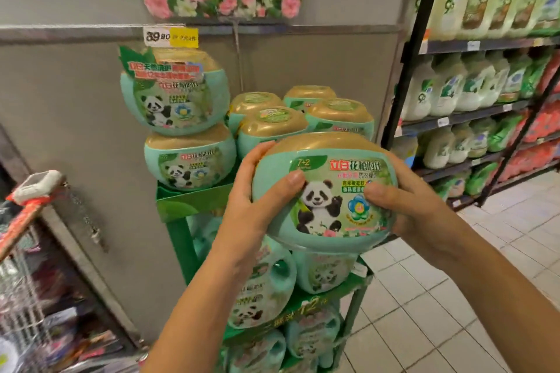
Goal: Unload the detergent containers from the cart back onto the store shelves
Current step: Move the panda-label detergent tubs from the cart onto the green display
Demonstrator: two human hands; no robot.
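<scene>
A left hand [257, 200] and right hand [406, 194] hold one teal panda-label detergent tub [324, 191] before a green display stand [178, 239].
The fingers [291, 182] of both hands curl round the tub's sides, thumbs pressed on its label. Just beyond the fingers, four matching tubs [272, 127] cluster on the stand's top shelf [194, 200]. Left of the fingers, two stacked tubs [189, 157] stand. One cart handle [27, 191] shows far left.
</scene>
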